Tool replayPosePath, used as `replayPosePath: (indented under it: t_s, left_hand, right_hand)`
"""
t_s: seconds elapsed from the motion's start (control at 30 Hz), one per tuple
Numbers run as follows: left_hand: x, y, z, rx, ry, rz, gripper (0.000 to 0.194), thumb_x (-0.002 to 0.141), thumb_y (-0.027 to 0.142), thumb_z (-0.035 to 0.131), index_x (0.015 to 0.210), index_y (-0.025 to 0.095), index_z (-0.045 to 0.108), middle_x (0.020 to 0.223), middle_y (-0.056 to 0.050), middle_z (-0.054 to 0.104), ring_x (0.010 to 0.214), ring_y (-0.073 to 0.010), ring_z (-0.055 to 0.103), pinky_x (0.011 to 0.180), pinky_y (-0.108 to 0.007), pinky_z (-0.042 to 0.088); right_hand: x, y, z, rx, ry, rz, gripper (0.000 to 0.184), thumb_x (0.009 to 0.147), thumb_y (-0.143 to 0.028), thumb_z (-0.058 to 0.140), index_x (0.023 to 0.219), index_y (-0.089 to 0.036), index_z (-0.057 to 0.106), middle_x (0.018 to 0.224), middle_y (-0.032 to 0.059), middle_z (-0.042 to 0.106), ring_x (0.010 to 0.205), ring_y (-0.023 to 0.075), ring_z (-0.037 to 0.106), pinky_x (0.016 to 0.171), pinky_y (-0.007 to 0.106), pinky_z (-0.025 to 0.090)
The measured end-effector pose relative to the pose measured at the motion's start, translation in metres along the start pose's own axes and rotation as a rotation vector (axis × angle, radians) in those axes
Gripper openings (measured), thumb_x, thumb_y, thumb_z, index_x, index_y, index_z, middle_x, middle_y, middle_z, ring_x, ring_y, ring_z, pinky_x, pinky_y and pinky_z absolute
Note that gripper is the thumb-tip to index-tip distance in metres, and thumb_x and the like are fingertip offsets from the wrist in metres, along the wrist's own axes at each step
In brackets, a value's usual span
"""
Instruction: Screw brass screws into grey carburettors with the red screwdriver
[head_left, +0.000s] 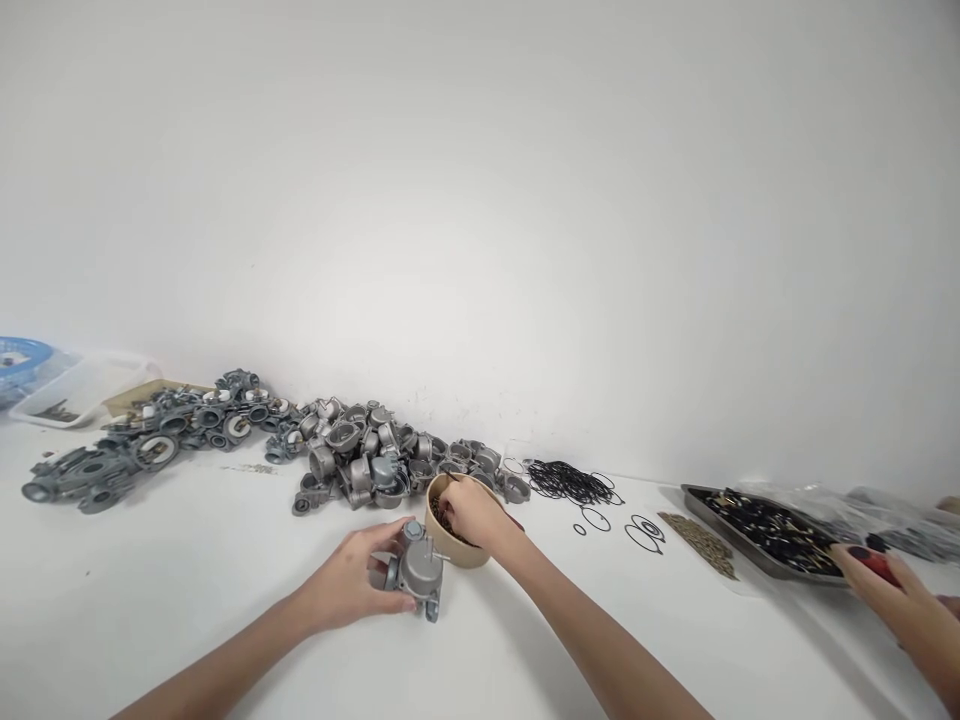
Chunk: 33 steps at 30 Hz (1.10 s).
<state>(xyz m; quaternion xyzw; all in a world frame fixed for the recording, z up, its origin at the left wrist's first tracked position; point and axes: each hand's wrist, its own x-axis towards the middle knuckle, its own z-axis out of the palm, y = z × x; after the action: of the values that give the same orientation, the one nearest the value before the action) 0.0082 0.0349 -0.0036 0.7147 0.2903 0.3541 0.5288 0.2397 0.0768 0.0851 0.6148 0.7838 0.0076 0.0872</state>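
My left hand (356, 575) grips a grey metal carburetor (421, 572) just above the white table, its float bowl facing up. Fingers and thumb wrap its left side. To the right, my right hand (469, 510) reaches into a round tan tub (463, 553), which holds small dark brassy pieces too small to name. Its fingers are bent together, the tips partly hidden by the rim and the hand. A dark red bit of something shows beside the right wrist; what it belongs to is unclear.
Behind lie piles of metal float bowls (360, 450) and carburetor bodies (180, 425). Black rubber rings (570, 482) and small brass parts (699, 543) lie to the right. A metal tray (780, 570) holds black parts. Another person's hand (892, 595) holds something red there.
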Motion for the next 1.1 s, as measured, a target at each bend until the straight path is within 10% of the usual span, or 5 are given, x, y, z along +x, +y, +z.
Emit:
replayPosePath:
  t_s: [0.23,0.37,0.7,0.87,1.1]
  left_hand:
    - [-0.005,0.003,-0.008,-0.035,-0.016,-0.034,0.104,0.075,0.048,0.091,0.162,0.024,0.041,0.156,-0.015,0.052,0.128,-0.035,0.061,0.11,-0.049,0.049]
    - [-0.01,0.008,-0.016,-0.064,0.057,-0.02,0.081,0.095,0.068,0.062,0.164,0.033,0.037,0.166,-0.012,0.041,0.144,-0.0383,0.047,0.115,-0.053,0.044]
    - [-0.015,0.03,-0.012,0.223,0.303,0.213,0.041,0.102,0.04,0.06,0.142,0.036,0.065,0.139,-0.009,0.064,0.116,-0.0295,0.062,0.098,-0.044,0.054]
    - [-0.021,0.034,0.006,0.187,0.317,0.418,0.026,0.097,0.027,0.071,0.122,0.028,0.077,0.105,-0.008,0.077,0.081,-0.0195,0.066,0.07,-0.031,0.057]
    - [-0.027,0.039,0.02,0.03,0.294,0.297,0.012,0.093,0.031,0.076,0.103,0.025,0.082,0.091,-0.005,0.082,0.073,-0.0198,0.075,0.066,-0.029,0.063]
  right_hand:
    - [-0.006,0.015,0.005,0.226,0.198,-0.092,0.02,0.103,-0.033,0.064,0.102,-0.013,0.071,0.098,0.0045,0.074,0.085,0.0153,0.071,0.083,0.034,0.061]
    - [-0.016,0.025,0.013,0.389,0.364,-0.147,0.011,0.098,-0.019,0.066,0.1,-0.017,0.077,0.098,0.0046,0.079,0.084,0.017,0.074,0.08,0.033,0.061]
    - [-0.049,0.016,0.035,0.832,0.738,-0.342,0.016,0.094,-0.026,0.067,0.094,-0.021,0.082,0.092,0.0085,0.081,0.08,0.0223,0.077,0.066,0.032,0.065]
    - [-0.071,-0.021,0.037,1.057,0.786,-0.375,0.011,0.091,-0.029,0.074,0.093,-0.022,0.082,0.084,0.0075,0.079,0.069,0.0192,0.074,0.056,0.028,0.063]
    - [-0.085,-0.048,0.034,1.269,0.695,-0.446,0.007,0.088,-0.021,0.078,0.091,-0.025,0.082,0.078,0.0055,0.079,0.064,0.018,0.072,0.053,0.027,0.059]
